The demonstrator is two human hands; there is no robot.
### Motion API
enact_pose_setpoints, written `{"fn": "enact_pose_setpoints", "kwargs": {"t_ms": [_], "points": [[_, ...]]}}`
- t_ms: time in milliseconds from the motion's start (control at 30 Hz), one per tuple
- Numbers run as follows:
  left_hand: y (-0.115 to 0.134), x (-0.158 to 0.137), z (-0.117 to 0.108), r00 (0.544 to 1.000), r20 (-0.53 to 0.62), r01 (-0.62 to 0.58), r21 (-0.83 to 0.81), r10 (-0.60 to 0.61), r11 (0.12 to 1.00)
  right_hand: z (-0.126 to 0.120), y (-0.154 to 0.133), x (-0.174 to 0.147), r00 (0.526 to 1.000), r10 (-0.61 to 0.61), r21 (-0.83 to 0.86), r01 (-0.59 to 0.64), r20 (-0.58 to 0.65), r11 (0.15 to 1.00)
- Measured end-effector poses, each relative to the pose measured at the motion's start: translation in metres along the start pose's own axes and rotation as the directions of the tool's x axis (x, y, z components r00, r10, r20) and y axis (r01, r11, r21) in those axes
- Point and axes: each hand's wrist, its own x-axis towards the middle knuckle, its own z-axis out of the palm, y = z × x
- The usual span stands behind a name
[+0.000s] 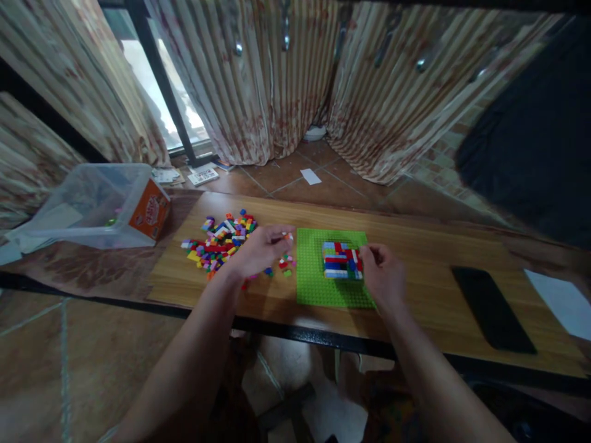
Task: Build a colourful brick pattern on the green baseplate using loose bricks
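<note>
A green baseplate (309, 283) lies on the wooden table, bearing a low block of stacked toy bricks (339, 261) in red, blue and white. My right hand (384, 274) is at the right edge of this block, fingers curled and pinched together; whatever may be between the fingertips is hidden. Just left of the plate, my left hand (263, 249) pinches a small orange and white toy brick (289, 236) between thumb and forefinger. Beneath and beyond that hand spreads a pile of loose, mixed-colour bricks (219, 246), partly covered by it.
A clear plastic bin (83, 237) with an orange label stands at the table's left. On the right lie a dark phone-like slab (492, 307) and a white sheet of paper (561, 301). Curtains (258, 86) hang behind the table, and a dark shape (535, 135) fills the upper right.
</note>
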Motion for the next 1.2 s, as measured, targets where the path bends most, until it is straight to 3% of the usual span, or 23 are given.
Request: {"fn": "enact_pose_setpoints", "kwargs": {"t_ms": [133,233,333,433,733,867,1067,1200], "points": [[0.004,0.000,-0.016,0.951,-0.309,-0.021,-0.048,0.005,0.999,0.015,-0.025,-0.021,0.985,-0.156,0.110,0.148,0.074,0.983],[0.004,-0.001,-0.024,0.894,-0.448,-0.047,-0.083,0.005,0.995,0.029,-0.042,-0.041,0.923,-0.341,0.162,0.314,0.179,0.935],[0.004,-0.002,-0.028,0.859,-0.512,-0.079,-0.120,0.006,0.990,0.045,-0.054,-0.058,0.801,-0.516,0.181,0.483,0.303,0.857],[0.004,-0.004,-0.033,0.839,-0.544,-0.117,-0.155,0.014,0.981,0.059,-0.059,-0.070,0.712,-0.584,0.186,0.560,0.389,0.807],[0.012,-0.019,-0.059,0.720,-0.693,-0.231,-0.194,0.034,0.953,0.092,-0.070,-0.090,0.606,-0.656,0.170,0.663,0.449,0.729],[0.012,-0.023,-0.062,0.703,-0.711,-0.245,-0.205,0.028,0.947,0.107,-0.083,-0.100,0.595,-0.677,0.175,0.681,0.434,0.711],[0.011,-0.028,-0.063,0.700,-0.712,-0.238,-0.179,0.041,0.954,0.124,-0.100,-0.111,0.652,-0.633,0.059,0.676,0.416,0.735],[0.012,-0.031,-0.065,0.706,-0.708,-0.253,-0.198,0.040,0.947,0.127,-0.102,-0.114,0.666,-0.618,0.026,0.671,0.417,0.741]]}}
